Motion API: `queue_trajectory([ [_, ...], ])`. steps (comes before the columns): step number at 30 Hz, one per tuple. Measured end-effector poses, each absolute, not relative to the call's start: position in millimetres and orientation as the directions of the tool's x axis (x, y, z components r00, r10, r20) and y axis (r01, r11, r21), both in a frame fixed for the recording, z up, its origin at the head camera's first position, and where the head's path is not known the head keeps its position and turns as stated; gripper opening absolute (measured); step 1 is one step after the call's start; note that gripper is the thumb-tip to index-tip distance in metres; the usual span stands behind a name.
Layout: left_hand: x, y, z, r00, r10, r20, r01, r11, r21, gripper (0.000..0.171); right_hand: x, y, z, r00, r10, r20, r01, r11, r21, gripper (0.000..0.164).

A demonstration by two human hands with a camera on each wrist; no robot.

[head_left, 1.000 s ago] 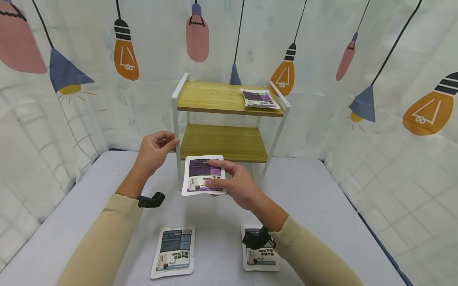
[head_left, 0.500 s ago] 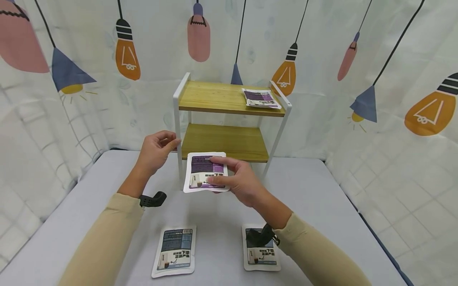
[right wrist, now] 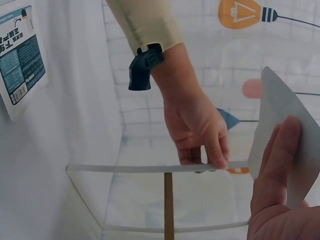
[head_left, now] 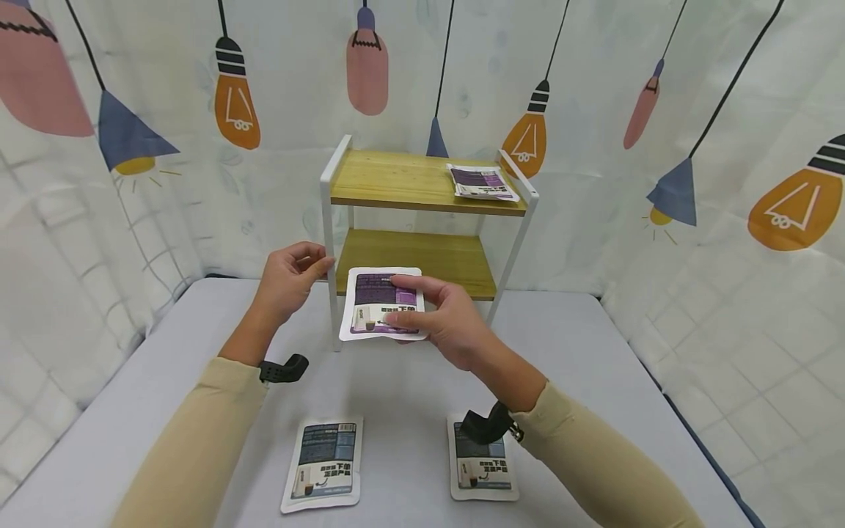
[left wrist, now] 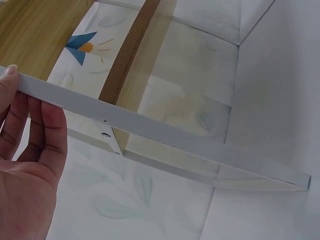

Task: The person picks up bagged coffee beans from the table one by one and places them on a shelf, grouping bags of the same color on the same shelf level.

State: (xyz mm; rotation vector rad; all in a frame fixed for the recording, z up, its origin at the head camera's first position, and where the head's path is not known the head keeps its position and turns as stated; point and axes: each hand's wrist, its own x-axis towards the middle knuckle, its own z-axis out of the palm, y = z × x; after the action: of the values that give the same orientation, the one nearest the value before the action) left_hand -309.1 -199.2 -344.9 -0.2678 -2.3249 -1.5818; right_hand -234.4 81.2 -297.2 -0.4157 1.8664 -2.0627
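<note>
My left hand (head_left: 290, 282) pinches the left front leg of a small two-tier shelf (head_left: 409, 203); in the left wrist view, thumb and fingers lie on either side of the white frame bar (left wrist: 150, 130). Between the thumb and fingers of my right hand (head_left: 455, 323) is a white pouch with a purple label (head_left: 379, 297). That pouch hangs in front of the lower shelf board (head_left: 422, 253), apart from it. The right wrist view shows its plain white side (right wrist: 282, 135). Several purple-labelled pouches (head_left: 482, 183) lie stacked at the right end of the upper board.
Two blue-labelled pouches lie on the white table near me, one at left (head_left: 323, 466) and one at right (head_left: 485, 469), the latter partly under my right wrist camera (head_left: 487, 424). A printed curtain (head_left: 581, 183) stands behind the shelf and along the sides.
My right hand has risen a little towards the lower board with the purple pouch. The left hand keeps its hold on the shelf leg.
</note>
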Motion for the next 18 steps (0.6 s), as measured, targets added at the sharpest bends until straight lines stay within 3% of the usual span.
queue_trajectory([
  [18, -309, -200, -344, -0.935, -0.011, 0.355, 0.328, 0.361, 0.873, 0.039, -239, 87, -274, -0.903, -0.428, 0.036, 0.008, -0.099, -0.995, 0.055],
])
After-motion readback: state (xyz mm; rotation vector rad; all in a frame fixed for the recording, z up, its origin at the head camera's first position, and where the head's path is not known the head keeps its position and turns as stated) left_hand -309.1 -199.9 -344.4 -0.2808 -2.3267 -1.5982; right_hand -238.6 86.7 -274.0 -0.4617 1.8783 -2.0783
